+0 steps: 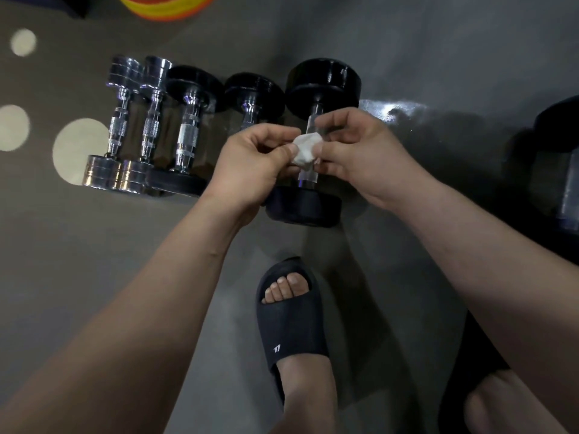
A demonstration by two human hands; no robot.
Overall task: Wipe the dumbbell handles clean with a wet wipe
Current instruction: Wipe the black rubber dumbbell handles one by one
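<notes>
Left hand (250, 161): fingers curled, the left edge of the wet wipe (305, 150) pinched between thumb and forefinger.

Right hand (360, 155): fingers likewise curled, the wipe's right edge pinched between thumb and forefinger.

Wet wipe: white, crumpled into a small wad, held by both hands over the handle (304, 179) of the large black dumbbell (322, 79). Whether the handle is touched cannot be told.

Large black dumbbell: laid on the grey floor (438, 57), one head pointed away from the person, the other toward them. Short lengths of chrome handle are seen above and below the wipe.

Small black dumbbell (253, 89): laid just left of the large black dumbbell, its near half hidden by the left hand.

Black-headed dumbbell (188, 133): placed farther left of the large black dumbbell, chrome handle exposed.

Two chrome dumbbells (120, 126) (150, 126): set farthest left of the large black dumbbell, side by side.

Dark dumbbell (557, 170): found well to the right of the large black dumbbell, blurred, cut off by the edge of view.

Black slipper (291, 324): worn on a foot, on the near side of the large black dumbbell, toes pointed toward it.

Pale round spots (78, 148): marked on the floor left of the chrome pair.
</notes>
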